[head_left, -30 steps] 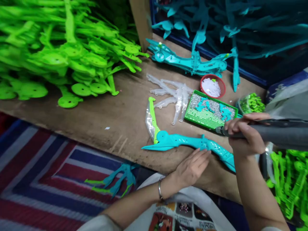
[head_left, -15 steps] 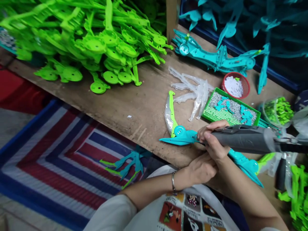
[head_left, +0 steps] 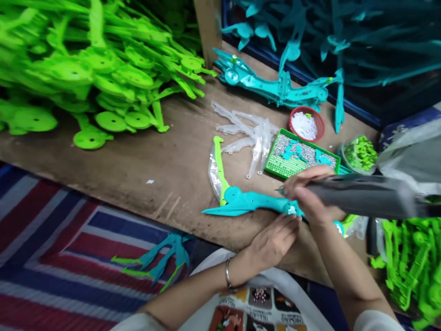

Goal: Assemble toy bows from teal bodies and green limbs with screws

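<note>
A teal toy bow [head_left: 262,200] with lime-green limbs lies near the table's front edge, its right part partly hidden by my right arm. At its middle, my left hand [head_left: 274,241] holds the lower edge with fingers close together. My right hand [head_left: 308,186] is wrapped round a dark grey power screwdriver [head_left: 358,195], held level above the bow. The screwdriver's tip points left, just past the bow's upper edge, and looks apart from it. A clear curved piece [head_left: 214,177] sits along the bow's left green limb.
Lime-green parts [head_left: 120,82] are heaped at the back left. Clear pieces [head_left: 257,138] lie beside a green tray [head_left: 282,166] of screws and teal bits. Behind stand a red basket [head_left: 319,131] and a tub [head_left: 347,158]. More green parts [head_left: 413,262] fill the right.
The view has shifted right. The bow's left disc showed a pale mark before and now looks plain teal. My left hand has come out from under my right wrist, and the screwdriver tip has left the bow.
</note>
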`<state>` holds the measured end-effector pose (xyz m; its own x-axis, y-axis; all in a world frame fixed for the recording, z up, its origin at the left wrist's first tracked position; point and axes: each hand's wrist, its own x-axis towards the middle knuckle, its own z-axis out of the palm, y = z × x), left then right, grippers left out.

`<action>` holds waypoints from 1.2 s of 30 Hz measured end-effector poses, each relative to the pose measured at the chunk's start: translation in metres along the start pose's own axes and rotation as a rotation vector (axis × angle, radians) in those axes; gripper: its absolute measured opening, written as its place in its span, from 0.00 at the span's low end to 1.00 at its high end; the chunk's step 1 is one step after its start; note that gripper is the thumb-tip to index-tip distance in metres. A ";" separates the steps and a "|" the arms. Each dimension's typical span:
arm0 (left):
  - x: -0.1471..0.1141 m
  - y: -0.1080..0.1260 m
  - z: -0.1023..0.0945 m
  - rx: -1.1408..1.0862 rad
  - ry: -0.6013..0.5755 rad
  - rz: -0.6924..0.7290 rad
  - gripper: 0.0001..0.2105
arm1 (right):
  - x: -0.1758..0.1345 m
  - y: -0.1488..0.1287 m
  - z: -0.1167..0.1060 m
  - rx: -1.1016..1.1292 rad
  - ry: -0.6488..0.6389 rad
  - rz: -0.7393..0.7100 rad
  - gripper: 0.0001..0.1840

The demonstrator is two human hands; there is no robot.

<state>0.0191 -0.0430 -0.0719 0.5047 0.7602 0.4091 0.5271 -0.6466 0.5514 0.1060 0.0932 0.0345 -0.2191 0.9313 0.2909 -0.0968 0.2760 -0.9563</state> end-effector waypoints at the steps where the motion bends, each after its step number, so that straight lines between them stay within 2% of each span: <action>1: 0.001 0.000 -0.002 0.001 0.003 0.013 0.19 | 0.005 -0.003 -0.017 -0.016 0.081 -0.083 0.13; 3: 0.001 -0.002 -0.003 0.005 -0.010 0.028 0.21 | 0.014 -0.004 -0.051 -0.051 0.245 -0.188 0.12; 5: 0.001 -0.003 -0.002 0.011 -0.016 0.036 0.23 | 0.018 0.002 -0.078 -0.082 0.364 -0.157 0.11; 8: -0.002 -0.005 0.002 0.020 0.009 0.048 0.24 | 0.015 0.018 -0.098 -0.098 0.429 -0.075 0.12; 14: -0.004 -0.006 0.005 0.028 -0.024 0.041 0.25 | 0.004 0.037 -0.099 -0.089 0.432 -0.019 0.13; 36: -0.001 -0.006 0.005 0.006 0.030 0.053 0.23 | 0.003 0.042 -0.100 -0.103 0.370 -0.022 0.12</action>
<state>0.0187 -0.0401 -0.0793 0.5116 0.7264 0.4589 0.5046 -0.6863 0.5239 0.1987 0.1320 -0.0078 0.1491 0.9427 0.2985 0.0042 0.3013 -0.9535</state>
